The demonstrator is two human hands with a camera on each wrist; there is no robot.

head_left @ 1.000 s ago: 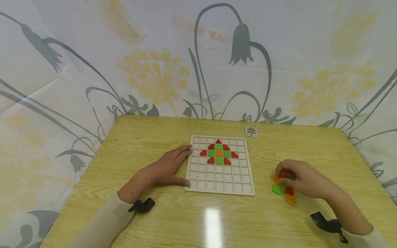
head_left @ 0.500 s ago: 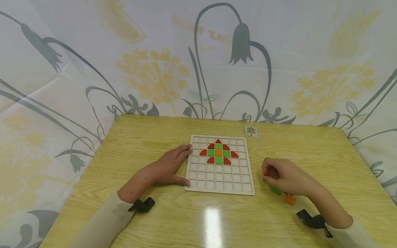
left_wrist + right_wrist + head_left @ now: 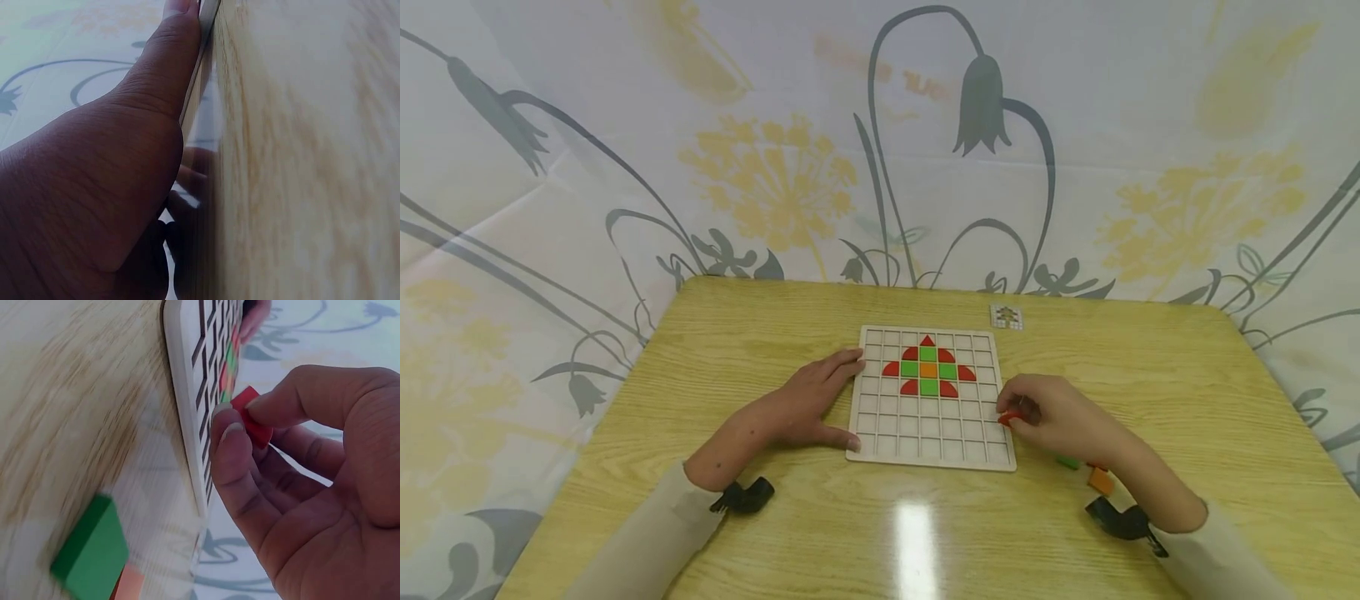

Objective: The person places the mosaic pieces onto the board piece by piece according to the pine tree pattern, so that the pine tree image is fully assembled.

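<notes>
A pale wooden grid board [image 3: 928,450] lies on the table, with red, green and orange tiles set in its upper cells; an orange square [image 3: 928,370] sits among green squares. My left hand [image 3: 801,404] rests along the board's left edge, fingers and thumb extended against it. At the board's right edge my right hand [image 3: 1060,417] pinches a red tile [image 3: 255,419] between thumb and fingertips; fingers cover part of its outline. A green tile [image 3: 94,550] and an orange tile [image 3: 1101,481] lie on the table below the right hand, which partly hides the loose pieces.
A small picture card [image 3: 1006,317] showing a tree-like pattern lies beyond the board's upper right corner. The wood-grain table [image 3: 760,333] meets a flower-printed cloth [image 3: 775,125] at its far edge. Each wrist wears a black camera mount [image 3: 745,497].
My right hand has moved left from the loose tiles to the board's right edge, carrying the red tile. The left hand has stayed against the board.
</notes>
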